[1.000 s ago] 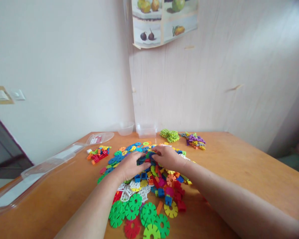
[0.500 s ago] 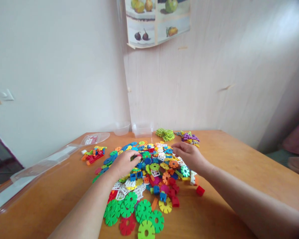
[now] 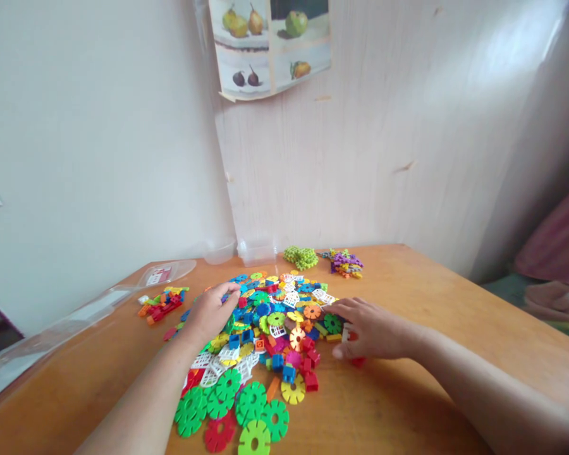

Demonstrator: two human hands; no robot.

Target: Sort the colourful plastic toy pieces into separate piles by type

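Note:
My left hand (image 3: 212, 311) is over the left side of a heap of plastic building pieces. Its thumb and fingers are curled together; what they hold, if anything, is hidden. My right hand (image 3: 372, 328) is at the heap's right edge, fingers and thumb spread apart. A white block (image 3: 348, 332) shows between its thumb and fingers, and a red block (image 3: 358, 362) is partly covered below the palm. Between the hands lie slotted discs such as an orange one (image 3: 312, 311), blue blocks (image 3: 247, 335) and white lattice pieces (image 3: 291, 299). Green slotted discs (image 3: 251, 404) lie nearest me.
A small pile of red and orange blocks (image 3: 165, 306) lies at left. Clear plastic tubs (image 3: 258, 253) and a lid (image 3: 168, 273) stand near the wall. Light-green pieces (image 3: 301, 257) and purple pieces (image 3: 345, 260) are heaped at the back of the wooden table (image 3: 422, 392).
My right hand has come down and nearer to the heap's right edge, over the white and red blocks, its fingers spreading. My left hand has shifted slightly left. The view has turned right.

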